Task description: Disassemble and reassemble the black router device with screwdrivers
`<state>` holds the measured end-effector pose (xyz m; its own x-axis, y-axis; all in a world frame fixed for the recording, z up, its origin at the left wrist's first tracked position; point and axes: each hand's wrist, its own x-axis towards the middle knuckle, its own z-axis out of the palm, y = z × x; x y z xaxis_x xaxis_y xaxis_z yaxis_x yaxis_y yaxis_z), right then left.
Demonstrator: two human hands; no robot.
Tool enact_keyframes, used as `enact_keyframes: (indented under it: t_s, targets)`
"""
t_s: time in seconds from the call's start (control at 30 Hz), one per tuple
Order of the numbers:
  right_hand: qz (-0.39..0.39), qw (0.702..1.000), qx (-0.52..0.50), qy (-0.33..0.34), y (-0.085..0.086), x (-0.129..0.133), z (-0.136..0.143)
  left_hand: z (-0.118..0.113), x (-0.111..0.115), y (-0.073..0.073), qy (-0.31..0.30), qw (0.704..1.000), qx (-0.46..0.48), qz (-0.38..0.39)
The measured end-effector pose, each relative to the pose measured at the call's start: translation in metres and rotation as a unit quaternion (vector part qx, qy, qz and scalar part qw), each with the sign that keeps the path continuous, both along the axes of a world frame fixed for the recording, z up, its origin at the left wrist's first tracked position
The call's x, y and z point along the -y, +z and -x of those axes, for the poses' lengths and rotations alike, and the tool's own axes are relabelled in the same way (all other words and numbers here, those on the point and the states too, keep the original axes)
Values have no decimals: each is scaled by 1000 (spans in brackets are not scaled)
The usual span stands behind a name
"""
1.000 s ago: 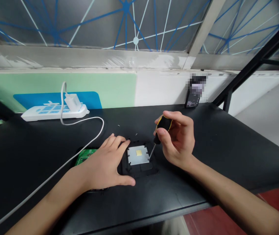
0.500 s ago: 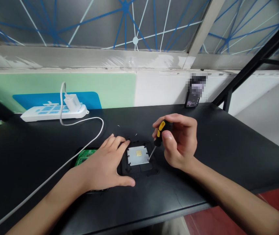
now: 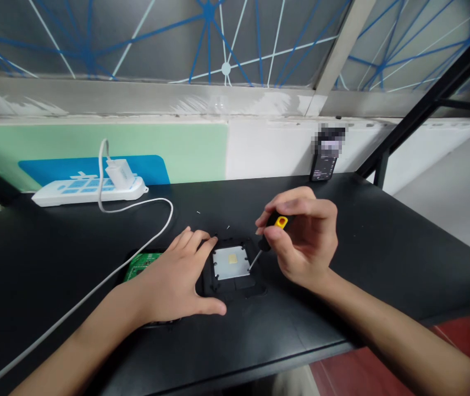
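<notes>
My right hand (image 3: pixel 307 236) is closed round the black and yellow handle of a screwdriver (image 3: pixel 264 242). Its thin shaft slants down to the lower right corner of a square metal plate (image 3: pixel 230 269), where the tip meets a small dark screw point. The plate lies in a black plastic housing (image 3: pixel 241 287) flat on the table. My left hand (image 3: pixel 177 280) spreads over the housing's left side, fingers apart, index finger at its upper edge and thumb stretched toward its lower edge. Beneath that hand a green circuit board (image 3: pixel 139 265) is partly hidden.
A white power strip (image 3: pixel 86 192) with a plugged charger (image 3: pixel 120 174) stands at the back left; its white cable (image 3: pixel 133 257) crosses the table and passes by my left forearm. A phone (image 3: pixel 324 159) leans on the wall. Two tiny slivers (image 3: pixel 228 227) lie behind the housing.
The screwdriver handle has turned in my right fingers, its yellow part now facing differently, and the hand has shifted slightly. The tip stays at the plate's corner; my left hand keeps its place.
</notes>
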<state>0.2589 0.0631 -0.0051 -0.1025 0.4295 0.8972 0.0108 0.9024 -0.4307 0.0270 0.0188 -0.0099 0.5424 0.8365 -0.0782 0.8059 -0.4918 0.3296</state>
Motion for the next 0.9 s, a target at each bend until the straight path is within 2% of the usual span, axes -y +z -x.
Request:
enact_keyframes:
  t_s: [0.07, 0.13, 0.3, 0.57, 0.67, 0.9]
  targets:
    - [5, 1000, -1, -29, -1, 1, 0, 0, 0, 0, 0, 1000, 5, 2]
    - [12, 999, -6, -30, -3, 3, 1, 0, 0, -1, -2, 1000, 15, -1]
    - [15, 1000, -1, -14, -7, 7, 4, -1, 0, 0, -2, 1000, 7, 8]
    - [-22, 998, -21, 48, -7, -4, 3, -1, 0, 3, 3, 1000, 6, 17]
    - [-24, 998, -25, 52, -7, -3, 3, -2, 0, 4, 4, 1000, 2, 23]
    - [55, 998, 16, 5, -4, 9, 2, -3, 2, 6, 2, 999, -16, 29]
